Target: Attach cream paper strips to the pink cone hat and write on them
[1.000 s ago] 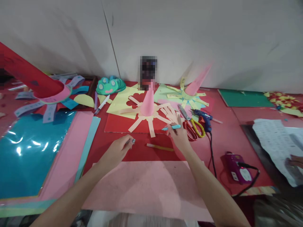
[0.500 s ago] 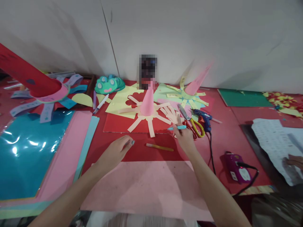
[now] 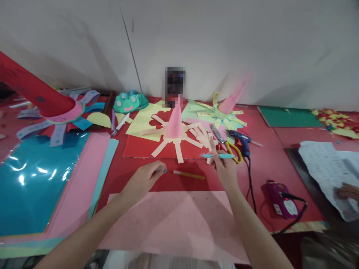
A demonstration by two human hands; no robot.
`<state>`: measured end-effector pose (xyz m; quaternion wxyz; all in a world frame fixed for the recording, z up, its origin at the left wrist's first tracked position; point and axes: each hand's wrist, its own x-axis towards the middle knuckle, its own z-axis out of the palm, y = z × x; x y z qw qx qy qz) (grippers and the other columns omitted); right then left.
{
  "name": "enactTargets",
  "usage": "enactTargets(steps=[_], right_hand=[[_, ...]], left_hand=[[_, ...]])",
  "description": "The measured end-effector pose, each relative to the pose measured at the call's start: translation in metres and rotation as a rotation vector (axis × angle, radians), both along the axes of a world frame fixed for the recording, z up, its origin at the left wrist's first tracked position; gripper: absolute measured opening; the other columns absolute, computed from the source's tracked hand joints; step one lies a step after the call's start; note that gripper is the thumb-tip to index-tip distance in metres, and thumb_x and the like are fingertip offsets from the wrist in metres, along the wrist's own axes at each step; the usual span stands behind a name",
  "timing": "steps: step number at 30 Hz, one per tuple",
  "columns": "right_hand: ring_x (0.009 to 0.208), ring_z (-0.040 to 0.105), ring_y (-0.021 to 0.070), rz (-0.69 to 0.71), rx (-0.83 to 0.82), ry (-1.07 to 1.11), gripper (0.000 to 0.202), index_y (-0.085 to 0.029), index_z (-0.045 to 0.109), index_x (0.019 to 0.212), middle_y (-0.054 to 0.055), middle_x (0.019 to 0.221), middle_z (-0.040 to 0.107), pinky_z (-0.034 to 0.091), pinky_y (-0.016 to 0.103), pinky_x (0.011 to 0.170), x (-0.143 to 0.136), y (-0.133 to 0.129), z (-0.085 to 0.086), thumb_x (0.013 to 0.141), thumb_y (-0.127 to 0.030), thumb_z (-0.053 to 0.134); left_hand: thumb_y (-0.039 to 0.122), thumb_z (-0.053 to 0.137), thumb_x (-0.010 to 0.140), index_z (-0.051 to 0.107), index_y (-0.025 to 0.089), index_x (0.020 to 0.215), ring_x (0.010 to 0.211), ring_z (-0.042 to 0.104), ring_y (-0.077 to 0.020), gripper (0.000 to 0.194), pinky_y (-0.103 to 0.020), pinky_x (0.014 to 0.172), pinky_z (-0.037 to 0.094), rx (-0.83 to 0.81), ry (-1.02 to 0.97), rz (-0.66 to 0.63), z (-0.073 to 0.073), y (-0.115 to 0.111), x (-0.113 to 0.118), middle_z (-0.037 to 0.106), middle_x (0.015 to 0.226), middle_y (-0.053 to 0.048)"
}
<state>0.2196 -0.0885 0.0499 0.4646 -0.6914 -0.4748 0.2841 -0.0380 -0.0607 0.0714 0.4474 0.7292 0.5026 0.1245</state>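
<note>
My right hand (image 3: 226, 172) is closed on a light-blue pen (image 3: 224, 156), which lies nearly level with its narrow end to the left. Just beyond its fingers fans a bunch of pale paper strips (image 3: 199, 136). My left hand (image 3: 148, 173) is closed with a small greyish thing at its fingertips, too small to make out. Between the hands a yellowish pen (image 3: 190, 175) rests on the red table. Ahead stands a pink paper cone (image 3: 175, 123), pale strips spreading from its base like rays.
Right of the strips lie yellow-handled scissors (image 3: 234, 151) and a blue glue gun (image 3: 244, 144), its cord near a purple power box (image 3: 282, 200). A pink sheet (image 3: 174, 224) covers the front. A second cone (image 3: 234, 97) leans behind. Another person's hand (image 3: 349, 191) touches papers at right.
My right hand has shifted slightly right and towards me with the blue pen, showing more of the pen. My left hand has moved a little to the right, still closed.
</note>
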Motion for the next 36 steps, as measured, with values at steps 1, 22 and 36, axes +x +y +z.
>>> enactTargets(steps=[1, 22, 36], right_hand=[[0.041, 0.041, 0.0073, 0.005, 0.0, 0.172, 0.036, -0.017, 0.062, 0.077, -0.003, 0.052, 0.052, 0.03, 0.021, 0.039, -0.007, -0.004, 0.003, 0.084, -0.049, 0.046], [0.034, 0.036, 0.0044, -0.022, -0.122, 0.76, 0.032, -0.017, 0.061, 0.071, -0.006, 0.043, 0.049, 0.026, 0.017, 0.032, -0.058, -0.028, 0.024, 0.075, -0.048, 0.061], [0.034, 0.042, 0.0055, -0.085, -0.171, 0.949, 0.033, -0.016, 0.061, 0.07, -0.005, 0.044, 0.053, 0.028, 0.017, 0.032, -0.071, -0.035, 0.014, 0.072, -0.049, 0.065]], left_hand=[[0.035, 0.04, 0.09, 0.054, 0.021, 0.083, 0.074, 0.056, -0.0135, 0.02, -0.024, 0.066, 0.041, -0.007, -0.025, 0.0, 0.0, -0.001, 0.005, 0.06, 0.08, 0.002], [0.029, 0.032, 0.095, 0.056, 0.019, 0.089, 0.073, 0.059, -0.0156, 0.026, -0.027, 0.064, 0.044, 0.36, -0.016, -0.212, -0.004, -0.011, 0.053, 0.063, 0.08, -0.002], [0.025, 0.026, 0.097, 0.055, 0.016, 0.092, 0.062, 0.053, -0.017, 0.03, -0.03, 0.06, 0.041, 0.762, 0.132, -0.344, -0.013, -0.018, 0.043, 0.057, 0.068, -0.003]])
